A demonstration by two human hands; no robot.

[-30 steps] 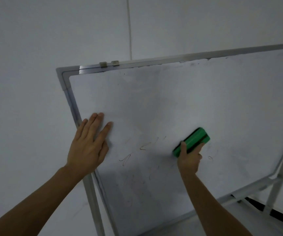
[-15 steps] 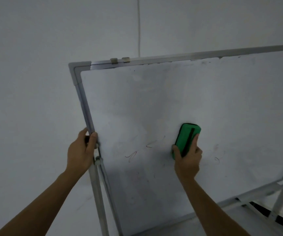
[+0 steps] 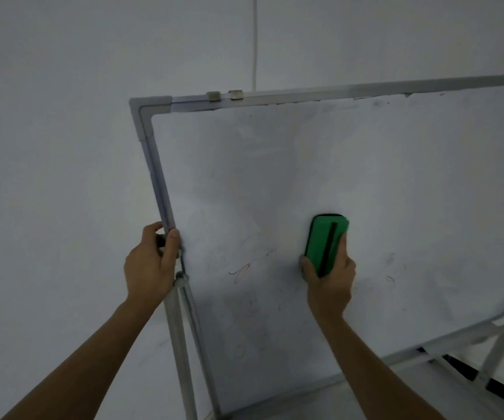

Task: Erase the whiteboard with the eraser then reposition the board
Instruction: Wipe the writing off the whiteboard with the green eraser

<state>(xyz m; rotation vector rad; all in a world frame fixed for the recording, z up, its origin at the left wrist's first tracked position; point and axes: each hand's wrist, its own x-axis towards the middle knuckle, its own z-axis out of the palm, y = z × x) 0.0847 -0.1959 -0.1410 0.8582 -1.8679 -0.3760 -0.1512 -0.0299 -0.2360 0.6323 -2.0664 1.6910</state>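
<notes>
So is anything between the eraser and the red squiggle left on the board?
Nothing visible. The eraser, held in the right hand, lies against the whiteboard; bare board separates it from the red squiggle to its left.

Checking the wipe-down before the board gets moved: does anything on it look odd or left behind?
Yes. A red squiggle remains left of the eraser, and a faint loop to its right. The whiteboard also sits tilted, its top edge rising rightward.
</notes>
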